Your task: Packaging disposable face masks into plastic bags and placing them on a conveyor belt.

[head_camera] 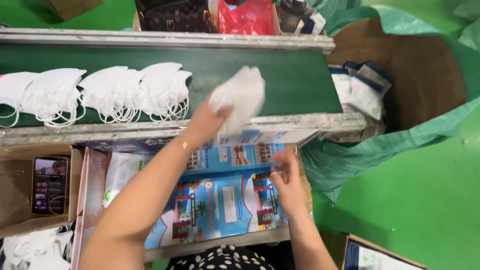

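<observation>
My left hand (207, 121) is raised over the near edge of the green conveyor belt (295, 80) and grips a small bunch of white face masks (241, 95), which are blurred by motion. My right hand (287, 182) rests lower down on a stack of flat blue printed packaging sleeves (220, 200), its fingers touching the top sleeve. On the left part of the belt lie several more white masks with ear loops (100, 92), overlapping in a row.
A large cardboard bin lined with green plastic (430, 65) at the right holds packed mask pouches (362, 87). A phone (49, 184) lies in a cardboard box at the left. Bags and a bottle stand behind the belt. Green floor lies to the right.
</observation>
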